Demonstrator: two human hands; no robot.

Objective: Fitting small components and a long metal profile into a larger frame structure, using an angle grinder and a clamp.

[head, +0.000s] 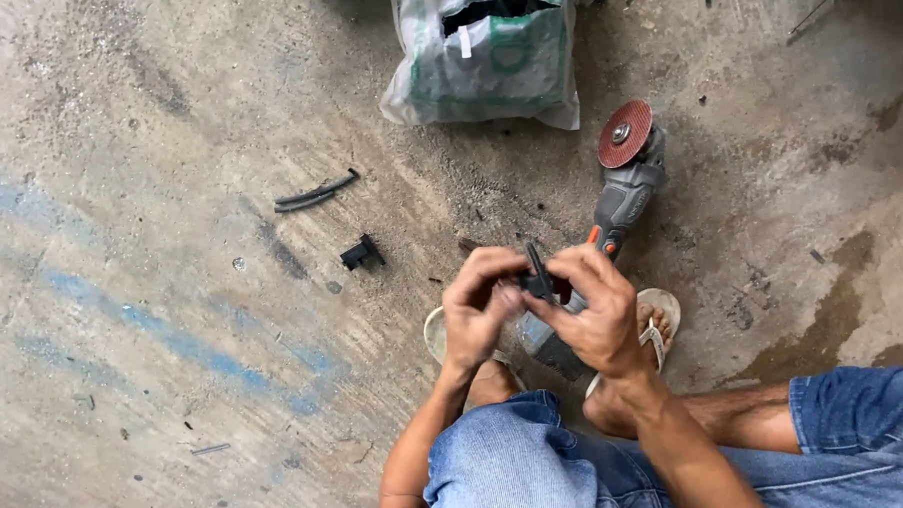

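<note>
Head view looks straight down on a person crouched over a concrete floor (154, 324), both hands raised together above their feet. Between the fingertips sits a small black part (538, 277), a narrow piece standing roughly upright. The left hand (482, 311) curls around it from one side, fingers bent and closed against the part's lower end. The right hand (594, 314) meets it from the other side, thumb and forefinger pinched on the part, the remaining fingers folded close beneath. The two hands touch at the fingertips, so how the part is shaped lower down stays hidden.

Just beyond the right fingers lies a grinder (624, 193), its grey body running away from the hands and its red disc (625, 134) at the far end, face up. Its near end disappears under the hands. Below the fingers, two sandals (662, 317) show on the person's feet, and nearer still are knees in blue jeans (509, 462).

Off past the left fingers, well apart, a black clip (361, 254) rests on the floor, and farther out a curved black strip (315, 194). Far beyond the fingertips, a torn grey-green sack (485, 58) sits on the concrete.
</note>
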